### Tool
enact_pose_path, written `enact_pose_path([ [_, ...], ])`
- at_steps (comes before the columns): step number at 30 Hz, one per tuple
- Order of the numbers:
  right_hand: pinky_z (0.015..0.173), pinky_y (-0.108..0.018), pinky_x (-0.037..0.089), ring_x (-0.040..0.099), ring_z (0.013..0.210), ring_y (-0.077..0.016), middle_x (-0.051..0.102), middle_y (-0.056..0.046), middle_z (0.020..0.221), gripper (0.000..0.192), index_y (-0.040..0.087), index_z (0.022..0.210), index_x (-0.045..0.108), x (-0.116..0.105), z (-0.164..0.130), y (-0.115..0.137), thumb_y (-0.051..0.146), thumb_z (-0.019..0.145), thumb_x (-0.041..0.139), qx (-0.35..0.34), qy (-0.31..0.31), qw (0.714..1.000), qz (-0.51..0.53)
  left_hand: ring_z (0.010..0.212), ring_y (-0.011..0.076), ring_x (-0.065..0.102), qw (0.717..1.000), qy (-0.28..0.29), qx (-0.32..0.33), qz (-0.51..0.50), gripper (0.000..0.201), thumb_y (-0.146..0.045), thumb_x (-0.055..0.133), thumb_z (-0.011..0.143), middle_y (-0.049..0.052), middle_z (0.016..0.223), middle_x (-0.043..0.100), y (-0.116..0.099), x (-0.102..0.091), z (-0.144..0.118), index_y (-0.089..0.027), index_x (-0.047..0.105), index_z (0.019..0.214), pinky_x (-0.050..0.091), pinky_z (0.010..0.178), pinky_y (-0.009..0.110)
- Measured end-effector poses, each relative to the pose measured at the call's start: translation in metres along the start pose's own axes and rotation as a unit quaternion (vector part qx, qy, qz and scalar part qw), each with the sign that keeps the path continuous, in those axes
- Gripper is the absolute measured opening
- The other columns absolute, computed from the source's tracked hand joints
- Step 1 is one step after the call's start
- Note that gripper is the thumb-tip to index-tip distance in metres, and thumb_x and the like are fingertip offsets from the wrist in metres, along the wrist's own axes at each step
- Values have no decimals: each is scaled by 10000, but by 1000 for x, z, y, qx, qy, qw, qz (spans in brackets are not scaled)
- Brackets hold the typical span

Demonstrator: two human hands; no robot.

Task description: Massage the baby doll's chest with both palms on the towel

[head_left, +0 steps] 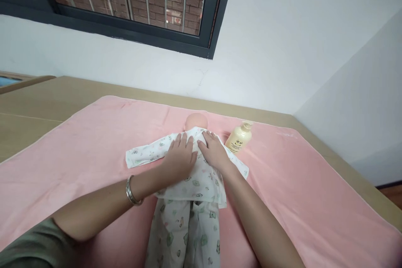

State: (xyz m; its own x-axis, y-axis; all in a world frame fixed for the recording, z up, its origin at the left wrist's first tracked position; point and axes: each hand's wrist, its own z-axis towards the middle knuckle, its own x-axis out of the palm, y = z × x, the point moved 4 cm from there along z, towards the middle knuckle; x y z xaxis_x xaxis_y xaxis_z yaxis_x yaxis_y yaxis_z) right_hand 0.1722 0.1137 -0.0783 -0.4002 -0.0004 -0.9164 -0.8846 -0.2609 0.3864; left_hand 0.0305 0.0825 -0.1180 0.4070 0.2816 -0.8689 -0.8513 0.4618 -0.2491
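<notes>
Two hands, left hand (180,157) and right hand (213,150), spread flat on doll's shirt (201,180), bottle (239,138) just beside, pink towel (314,201) open around.

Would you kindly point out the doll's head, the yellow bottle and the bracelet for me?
doll's head (196,120), head view, on the bare top of the head.
yellow bottle (238,139), head view, on the middle of its body.
bracelet (131,191), head view, on the band at the left wrist.
</notes>
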Motion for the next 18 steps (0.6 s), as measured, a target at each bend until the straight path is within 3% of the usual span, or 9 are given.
enact_pose_path([
  [3,1255,-460,264,351,1508,-306,413,-165,1610,524,99,1517,488,4,3,-2,358,1073,387,-3,-6,1000,-16,1511,444,353,1000,-6,8,15,538,-313,301,1042,315,1539,469,-8,-1,-7,-24,472,1463,405,1104,711],
  [7,1263,-518,240,329,1520,-344,394,-213,1608,561,41,1559,419,11,-8,15,321,1078,351,19,-32,997,-75,1423,405,491,996,-16,83,19,441,-178,301,1013,311,1408,594,2,-5,8,-36,642,1253,370,1147,712],
  [11,1239,-548,293,315,1528,-377,356,-257,1613,565,28,1577,388,16,-24,35,292,1079,347,15,-34,993,-115,1307,367,585,999,-40,-2,5,455,-214,321,1012,303,1326,644,26,-2,25,10,625,1267,451,1134,593],
  [14,1230,-528,324,331,1521,-378,380,-261,1600,554,26,1560,418,12,-28,39,279,1070,373,-8,-31,992,-124,1316,354,569,997,-67,-49,-3,483,-264,328,1018,261,1359,637,31,3,26,-15,584,1343,461,1133,564],
  [18,1239,-598,266,252,1550,-392,335,-240,1631,540,40,1544,445,-2,-24,34,247,1047,408,-20,-120,983,-136,1361,347,532,993,-99,-59,-1,481,-295,337,1025,235,1395,615,27,6,20,-53,577,1364,439,1156,552],
])
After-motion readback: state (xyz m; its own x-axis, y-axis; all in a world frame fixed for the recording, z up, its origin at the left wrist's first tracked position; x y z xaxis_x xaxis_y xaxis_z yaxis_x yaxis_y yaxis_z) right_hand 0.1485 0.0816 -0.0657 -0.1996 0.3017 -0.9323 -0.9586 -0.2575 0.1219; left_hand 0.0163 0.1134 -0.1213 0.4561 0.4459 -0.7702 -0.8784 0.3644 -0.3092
